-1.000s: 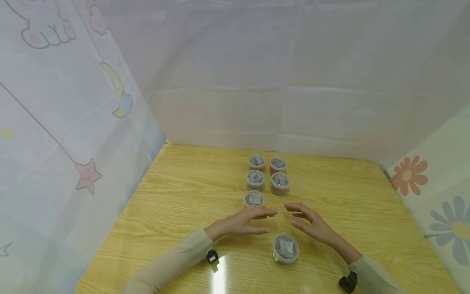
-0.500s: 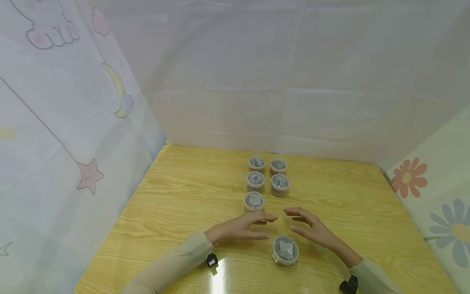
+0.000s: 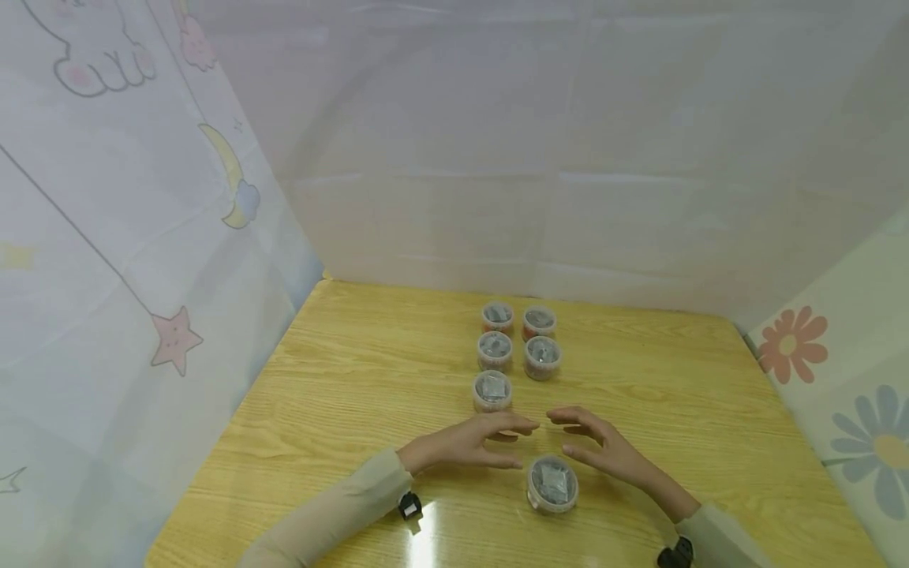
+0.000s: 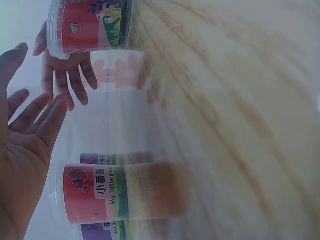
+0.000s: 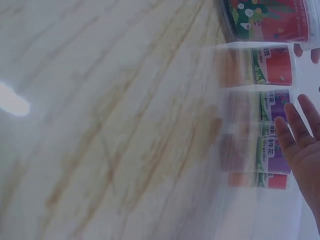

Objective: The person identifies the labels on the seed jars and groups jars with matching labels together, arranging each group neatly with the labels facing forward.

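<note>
A round clear-lidded plastic tub [image 3: 552, 483] with a small grey packet under its lid stands nearest to me. My left hand [image 3: 472, 439] hovers to its left and behind, fingers stretched out and thumb apart. Opposite it, my right hand [image 3: 604, 450] has relaxed fingers pointing towards the left one, with a gap between them. Neither holds anything. In the left wrist view the near tub [image 4: 92, 25] carries a red label with green drawings. Just behind my left fingers sits another tub [image 3: 492, 391]; the left wrist view shows a tomato picture on a red-labelled tub [image 4: 92, 192].
Farther back, more tubs stand in two columns, including a left one [image 3: 495, 350], a right one [image 3: 542, 356] and two at the rear, one being the rear right tub [image 3: 539, 322]. A wooden table [image 3: 341, 371] carries everything. Printed cloth walls [image 3: 440, 142] enclose it.
Both hands hold nearly the same pose over the table. The view has shifted slightly, so things sit a little lower in it. The tubs have stayed in place.
</note>
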Demonstrator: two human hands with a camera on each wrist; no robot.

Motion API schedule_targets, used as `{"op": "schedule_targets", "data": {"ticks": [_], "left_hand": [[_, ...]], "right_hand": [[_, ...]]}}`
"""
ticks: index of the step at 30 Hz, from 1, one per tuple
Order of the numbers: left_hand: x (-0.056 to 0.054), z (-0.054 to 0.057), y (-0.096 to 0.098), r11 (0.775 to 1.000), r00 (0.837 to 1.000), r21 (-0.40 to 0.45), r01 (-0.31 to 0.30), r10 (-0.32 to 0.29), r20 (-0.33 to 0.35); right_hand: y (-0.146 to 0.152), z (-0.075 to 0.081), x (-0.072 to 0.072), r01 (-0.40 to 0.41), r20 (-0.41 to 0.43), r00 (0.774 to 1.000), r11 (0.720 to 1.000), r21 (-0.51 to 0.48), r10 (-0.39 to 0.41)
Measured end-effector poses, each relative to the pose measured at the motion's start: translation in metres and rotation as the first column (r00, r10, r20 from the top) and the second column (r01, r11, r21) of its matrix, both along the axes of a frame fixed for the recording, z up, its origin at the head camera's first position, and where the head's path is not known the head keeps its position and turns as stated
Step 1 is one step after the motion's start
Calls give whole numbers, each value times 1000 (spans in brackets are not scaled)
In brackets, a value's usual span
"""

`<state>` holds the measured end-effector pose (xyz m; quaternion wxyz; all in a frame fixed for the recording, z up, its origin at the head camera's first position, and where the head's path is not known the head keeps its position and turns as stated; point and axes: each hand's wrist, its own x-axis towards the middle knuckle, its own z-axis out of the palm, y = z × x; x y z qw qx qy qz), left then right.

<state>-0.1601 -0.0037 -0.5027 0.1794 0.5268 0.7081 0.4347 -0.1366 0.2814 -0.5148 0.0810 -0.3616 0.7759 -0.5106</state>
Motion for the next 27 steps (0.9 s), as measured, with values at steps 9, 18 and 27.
{"op": "schedule_targets", "data": {"ticks": [9, 18, 27], "left_hand": [[5, -2, 0, 1000, 995, -9, 0, 1, 104], [8, -5, 3, 1000, 992, -10, 11, -9, 130], [10, -5, 4, 999, 987, -34, 13, -8, 158]], "right_hand": [[1, -5, 3, -21, 9, 1000, 1000, -4, 21], [2, -7, 5, -35, 6, 999, 999, 4, 35], [3, -10, 8, -35, 7, 999, 999, 8, 35]]}}
